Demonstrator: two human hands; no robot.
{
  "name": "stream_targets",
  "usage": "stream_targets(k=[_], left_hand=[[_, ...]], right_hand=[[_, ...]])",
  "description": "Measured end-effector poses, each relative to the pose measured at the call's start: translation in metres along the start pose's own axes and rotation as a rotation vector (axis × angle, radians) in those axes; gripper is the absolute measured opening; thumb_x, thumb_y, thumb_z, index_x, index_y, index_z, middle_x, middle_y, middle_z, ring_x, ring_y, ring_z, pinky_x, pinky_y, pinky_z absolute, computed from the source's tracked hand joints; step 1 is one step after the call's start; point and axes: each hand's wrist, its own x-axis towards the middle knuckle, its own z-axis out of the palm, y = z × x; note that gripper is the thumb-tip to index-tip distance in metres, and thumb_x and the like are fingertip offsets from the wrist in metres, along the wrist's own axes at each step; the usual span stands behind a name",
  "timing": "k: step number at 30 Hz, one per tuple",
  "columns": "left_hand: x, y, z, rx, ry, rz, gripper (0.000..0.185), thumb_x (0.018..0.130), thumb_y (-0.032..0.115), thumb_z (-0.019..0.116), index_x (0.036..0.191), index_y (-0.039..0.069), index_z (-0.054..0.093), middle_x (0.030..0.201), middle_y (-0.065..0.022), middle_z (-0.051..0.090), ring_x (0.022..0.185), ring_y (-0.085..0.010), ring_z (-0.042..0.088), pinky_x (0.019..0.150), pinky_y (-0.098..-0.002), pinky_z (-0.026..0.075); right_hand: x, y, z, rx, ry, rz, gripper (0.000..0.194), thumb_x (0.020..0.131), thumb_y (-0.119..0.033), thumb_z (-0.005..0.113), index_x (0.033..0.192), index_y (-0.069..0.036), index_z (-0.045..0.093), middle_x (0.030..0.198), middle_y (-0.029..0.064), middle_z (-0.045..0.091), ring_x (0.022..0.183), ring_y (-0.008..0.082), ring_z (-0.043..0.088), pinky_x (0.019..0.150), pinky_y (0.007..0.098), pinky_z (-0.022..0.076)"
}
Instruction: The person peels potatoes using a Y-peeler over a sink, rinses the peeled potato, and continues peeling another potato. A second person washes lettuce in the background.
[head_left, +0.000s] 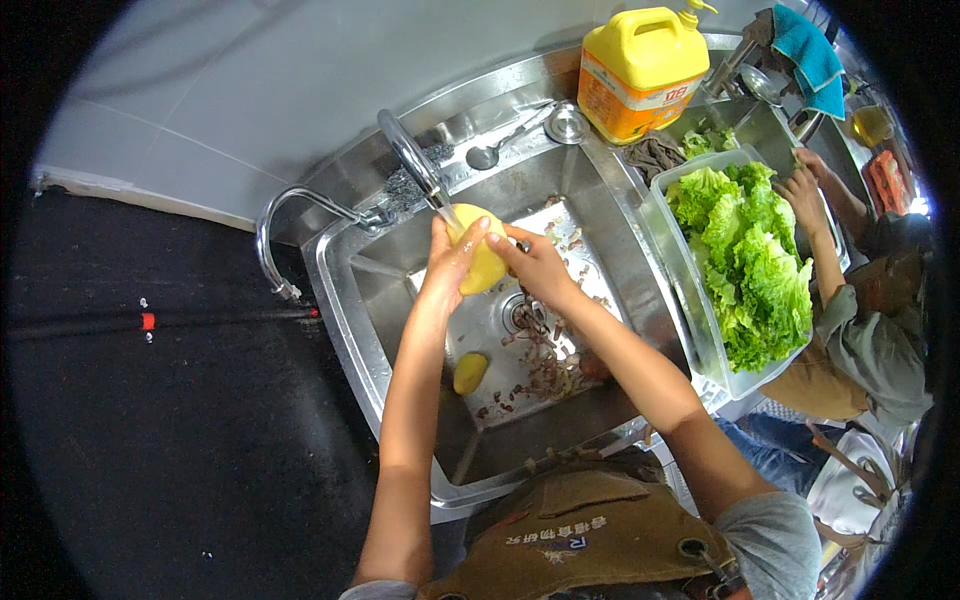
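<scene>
My left hand (455, 259) grips a large peeled potato (487, 271) from its left side, thumb across the front. On its right side my right hand (541, 271) also holds it, with the thumb and fingers against the surface. A small dark and white bit shows by the right fingers; I cannot tell what it is. Water from the chrome faucet (412, 159) runs onto the potato's top left. Below, a smaller yellow potato (470, 373) lies on the floor of the steel sink (401, 330). Brownish scraps (536, 360) are strewn around the drain (517, 311).
A second curved tap (274, 217) stands at the sink's left corner. Behind are a ladle (484, 156), a drain strainer (567, 124) and a yellow detergent jug (641, 75). At right, another person's hands (806, 191) are beside a plastic tub (679, 292) of lettuce (742, 262).
</scene>
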Motion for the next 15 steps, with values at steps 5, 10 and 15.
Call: stream_targets(k=[5, 10, 15], left_hand=[[0.02, 0.004, -0.012, -0.487, 0.008, -0.25, 0.043, 0.085, 0.048, 0.053, 0.101, 0.008, 0.053, 0.09, -0.0091, 0.061, 0.078, -0.022, 0.061, 0.067, -0.0377, 0.053], [0.045, -0.013, -0.027, -0.755, -0.002, -0.079, 0.047, 0.085, 0.05, 0.044, 0.085, 0.005, 0.059, 0.082, -0.0136, 0.062, 0.079, -0.0298, 0.06, 0.073, -0.0397, 0.05], [0.045, -0.011, -0.025, -1.023, -0.266, -0.039, 0.051, 0.085, 0.05, 0.044, 0.081, 0.0, 0.055, 0.083, -0.0172, 0.06, 0.089, -0.0322, 0.055, 0.083, -0.0417, 0.045]], right_hand=[[0.004, -0.003, 0.004, -0.032, 0.011, -0.103, 0.039, 0.089, -0.028, 0.057, 0.119, -0.002, 0.055, 0.094, 0.0049, 0.063, 0.081, 0.0076, 0.057, 0.071, 0.0208, 0.0454], [-0.001, 0.005, 0.009, -0.163, 0.025, -0.345, 0.059, 0.081, -0.036, 0.066, 0.128, -0.004, 0.046, 0.119, 0.0166, 0.056, 0.111, 0.0218, 0.053, 0.092, 0.029, 0.0392], [-0.006, 0.005, 0.013, -0.197, 0.0, -0.295, 0.052, 0.08, -0.021, 0.07, 0.122, 0.001, 0.05, 0.108, 0.0064, 0.057, 0.096, 0.0089, 0.052, 0.082, 0.024, 0.0428]])
